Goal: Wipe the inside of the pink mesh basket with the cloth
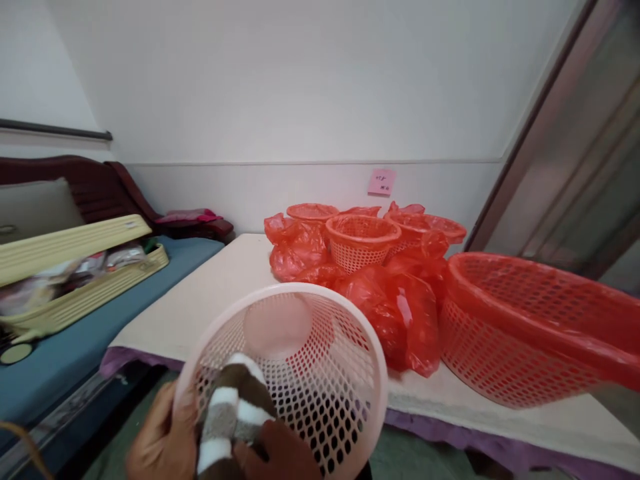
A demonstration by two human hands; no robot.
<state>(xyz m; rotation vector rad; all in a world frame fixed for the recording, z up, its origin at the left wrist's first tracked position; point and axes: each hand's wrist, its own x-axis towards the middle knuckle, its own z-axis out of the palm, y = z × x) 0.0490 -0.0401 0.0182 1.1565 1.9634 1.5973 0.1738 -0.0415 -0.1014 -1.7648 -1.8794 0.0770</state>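
Observation:
A pale pink, perforated plastic basket (345, 320) is tilted so that its round mouth faces me. My left hand (165, 433) grips its rim at the lower left, fingers outside the wall. Inside the mouth, my right hand (280, 453) presses a striped brown, white and grey cloth (235, 400) against the left inner wall. The fingers of that hand are bent into the cloth, and part of them is hidden by it.
Red perforated baskets (363, 230) and crumpled red plastic bags (385, 313) cover the white table (200, 300). A large red basket (525, 340) stands at right. On the left, a cream suitcase (100, 293) lies open on a blue bed. A pink note (381, 181) sticks to the wall.

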